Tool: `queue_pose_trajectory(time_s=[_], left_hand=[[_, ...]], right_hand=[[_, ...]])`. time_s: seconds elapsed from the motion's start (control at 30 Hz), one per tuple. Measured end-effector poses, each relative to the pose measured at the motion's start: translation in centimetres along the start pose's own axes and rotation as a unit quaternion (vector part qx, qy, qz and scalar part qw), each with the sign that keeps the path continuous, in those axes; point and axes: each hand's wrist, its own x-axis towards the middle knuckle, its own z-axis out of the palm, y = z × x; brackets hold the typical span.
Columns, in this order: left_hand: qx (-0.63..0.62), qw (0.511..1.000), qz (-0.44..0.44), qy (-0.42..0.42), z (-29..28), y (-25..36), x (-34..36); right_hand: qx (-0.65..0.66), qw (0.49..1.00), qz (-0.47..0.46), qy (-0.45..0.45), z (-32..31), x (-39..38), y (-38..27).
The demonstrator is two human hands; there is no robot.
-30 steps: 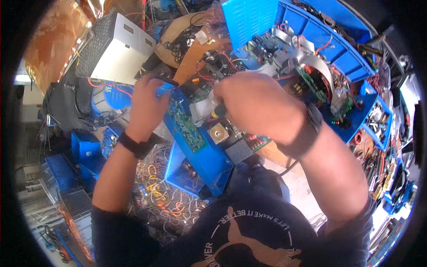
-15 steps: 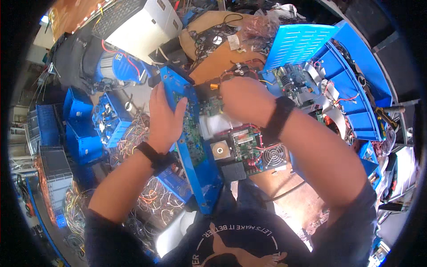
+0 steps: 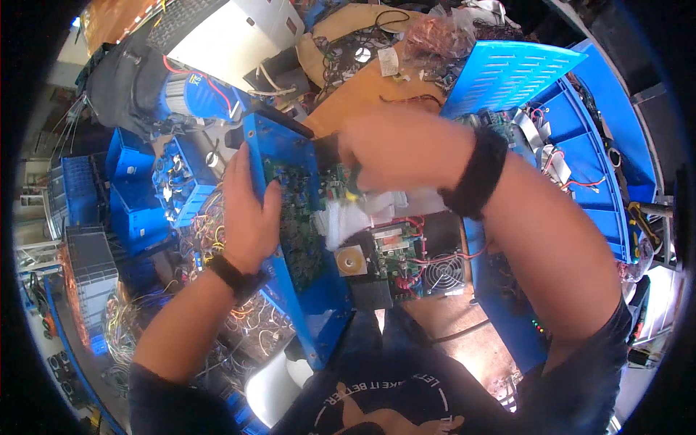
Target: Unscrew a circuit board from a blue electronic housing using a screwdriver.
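Note:
My left hand holds the raised wall of a blue metal casing, fingers along the outside and thumb over the edge. A green circuit board lines the casing's inner face. Above the electronics beside it, my right hand is curled and slightly blurred, and I cannot make out what its fingers hold. Close below those fingers is a small yellow part. Under the hand lie crumpled white wrapping, a board with red wires, a round fan grille and a pale square part with a round centre.
A slotted light-blue panel stands at the back right, near a blue tray with ribbon cables. Left are blue bins, tangled wires and a grey crate. A white cabinet stands behind, beside cardboard.
My right hand has shifted slightly left and down over the electronics. The blue casing wall, with my left hand on it, leans further left, showing more of its green board.

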Motion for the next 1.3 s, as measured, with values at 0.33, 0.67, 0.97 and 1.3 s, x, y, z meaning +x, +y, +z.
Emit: queue_pose_trajectory(time_s=[0.33,0.67,0.97,1.3], left_hand=[[0.005,1.000,0.006,0.010,-0.2,0.1,-0.3],[0.019,0.999,0.013,0.044,0.0,-0.4,-0.3],[0.018,0.999,-0.001,0.039,0.2,-0.3,-0.4],[-0.006,0.999,0.022,0.045,0.5,-0.4,-0.1]], right_hand=[[-0.096,0.973,-0.137,0.160,-0.3,3.7,0.7],[-0.088,0.938,-0.145,0.303,0.2,3.8,0.6],[0.106,0.977,0.125,0.134,2.0,0.6,0.7],[0.077,0.993,0.080,0.033,2.7,1.8,2.3]])
